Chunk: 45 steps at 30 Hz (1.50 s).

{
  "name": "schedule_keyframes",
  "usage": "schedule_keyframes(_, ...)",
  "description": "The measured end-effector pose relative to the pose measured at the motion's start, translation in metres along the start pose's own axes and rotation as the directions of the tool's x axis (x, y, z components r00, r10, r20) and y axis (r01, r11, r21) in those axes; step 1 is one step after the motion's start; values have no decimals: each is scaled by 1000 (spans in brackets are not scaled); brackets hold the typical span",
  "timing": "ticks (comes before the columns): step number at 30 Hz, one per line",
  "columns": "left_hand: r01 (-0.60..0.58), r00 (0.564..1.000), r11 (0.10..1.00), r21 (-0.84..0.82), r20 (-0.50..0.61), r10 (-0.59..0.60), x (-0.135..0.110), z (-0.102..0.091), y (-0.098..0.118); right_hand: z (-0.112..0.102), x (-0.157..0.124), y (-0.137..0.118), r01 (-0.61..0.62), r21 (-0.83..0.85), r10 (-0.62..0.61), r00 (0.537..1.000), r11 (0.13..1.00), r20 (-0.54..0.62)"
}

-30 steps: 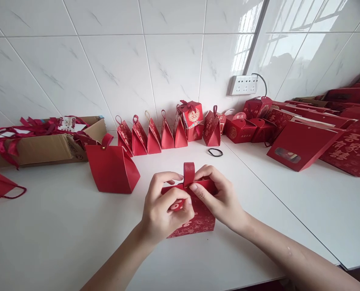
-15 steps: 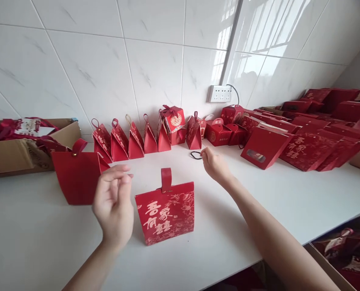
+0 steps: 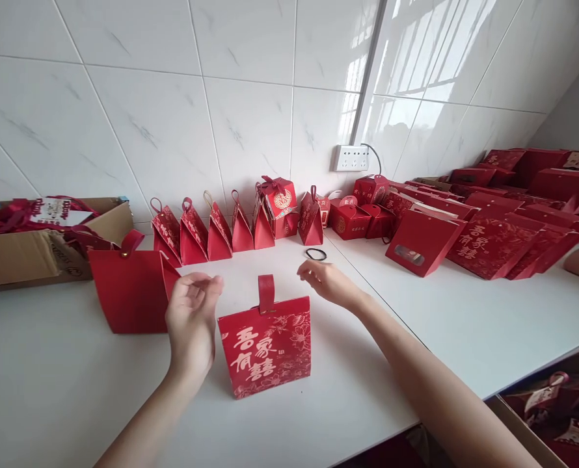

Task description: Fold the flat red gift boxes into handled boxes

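In the head view, a red gift bag (image 3: 266,344) with gold lettering is seen standing upright on the white table (image 3: 50,390), between two hands. The left hand (image 3: 192,323) is held loosely open just beside it, empty; the right hand (image 3: 326,283) hovers open, grasping nothing, near a black hair tie (image 3: 315,254).
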<state>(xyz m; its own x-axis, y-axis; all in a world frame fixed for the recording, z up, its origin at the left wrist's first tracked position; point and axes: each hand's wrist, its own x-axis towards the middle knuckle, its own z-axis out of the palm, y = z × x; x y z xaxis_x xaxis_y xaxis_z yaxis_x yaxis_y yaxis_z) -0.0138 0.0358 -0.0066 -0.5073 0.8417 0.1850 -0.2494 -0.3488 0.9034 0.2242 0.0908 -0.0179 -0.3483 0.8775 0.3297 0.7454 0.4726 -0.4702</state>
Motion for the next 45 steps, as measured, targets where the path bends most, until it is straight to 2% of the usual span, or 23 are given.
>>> schedule_keyframes(4,-41,997,999,29,62,39,-1,-2,-2,3,-3,-4,43,10,-43,999,999,-26)
schedule_keyframes(7,-59,993,998,13,107,58,-3,-3,-1,3,-4,-8,65,26,-61,989,998,-132)
schedule_keyframes(10,-72,987,997,15,145,69,-4,-3,0,1,-6,-13,81,116,-52,972,990,-231)
schedule_keyframes(13,-143,974,989,37,184,134,-6,-5,0,-1,-7,-16,55,198,-2,967,979,-254)
schedule_keyframes(15,-229,950,969,95,240,201,-7,-8,-1,-1,-8,-19,110,225,-31,944,968,-327)
schedule_keyframes(17,-355,901,924,139,315,298,-10,-10,0,0,-10,-25,258,240,-117,870,936,-479)
schedule_keyframes(19,-500,814,857,120,403,419,-13,-13,2,0,-16,-36,403,239,-196,781,884,-593)
schedule_keyframes(20,-560,762,823,88,444,471,-15,-14,3,0,-19,-43,456,236,-231,753,858,-615)
schedule_keyframes(25,-752,512,659,-2,628,586,-24,-12,8,6,-36,-74,621,145,-465,702,770,-540)
schedule_keyframes(27,-814,457,580,33,651,606,-27,-8,8,10,-38,-79,650,108,-529,695,753,-487)
schedule_keyframes(30,-862,425,505,48,611,667,-31,-2,6,15,-39,-81,643,120,-521,704,757,-484)
schedule_keyframes(34,-887,390,462,13,557,733,-32,2,6,15,-39,-81,635,168,-492,715,754,-496)
schedule_keyframes(37,-905,373,419,68,601,707,-32,1,9,13,-41,-83,617,192,-468,732,763,-496)
schedule_keyframes(40,-902,387,416,117,648,656,-33,-1,12,12,-43,-84,603,209,-452,747,770,-488)
schedule_keyframes(42,-900,398,416,133,641,656,-34,-1,13,12,-44,-84,596,220,-446,755,772,-482)
schedule_keyframes(45,-904,393,407,130,630,670,-34,-1,13,12,-44,-84,590,241,-435,763,770,-478)
